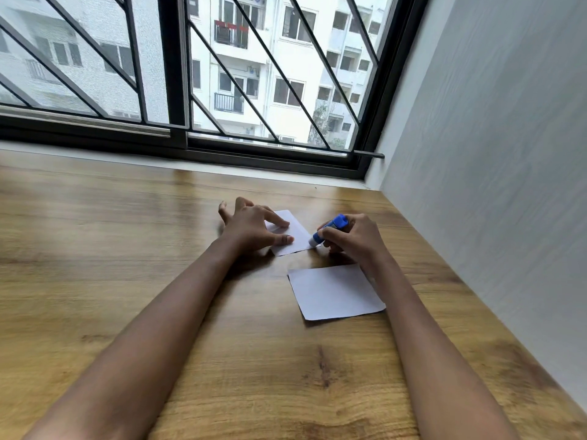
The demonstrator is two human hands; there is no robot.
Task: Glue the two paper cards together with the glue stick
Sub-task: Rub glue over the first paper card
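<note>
the left hand lies spread, fingertips pinning the far card to the table, while the right hand pinches the glue stick at its near corner, so an outward stroke could buckle that unpinned edge or smear the table, leaving the second card a weak bond.

Residential room, upper storey. Wooden desk beneath barred window; apartment block opposite, plain grey wall alongside.
</note>
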